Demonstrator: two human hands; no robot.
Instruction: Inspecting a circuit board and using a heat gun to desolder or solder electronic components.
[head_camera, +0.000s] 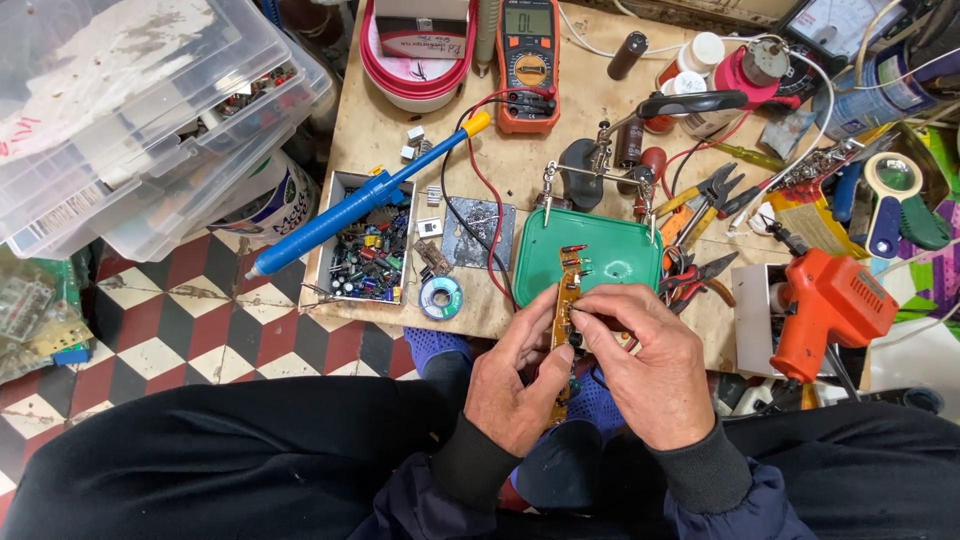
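A narrow amber circuit board (567, 290) with small components stands on edge between both hands, just in front of a green plastic tray (590, 250). My left hand (515, 375) grips the board's left side from below. My right hand (645, 360) pinches the board's right side, its fingertips on a small part near the middle of the board. The lower end of the board is hidden behind my fingers.
On the wooden bench sit an orange multimeter (528, 60), a blue desoldering pump (350, 212), a box of mixed components (367, 250), a solder spool (441, 297), a helping-hand clamp stand (600, 165), pliers (700, 195) and an orange soldering gun (825, 305). Clear plastic boxes (130, 110) are stacked at left.
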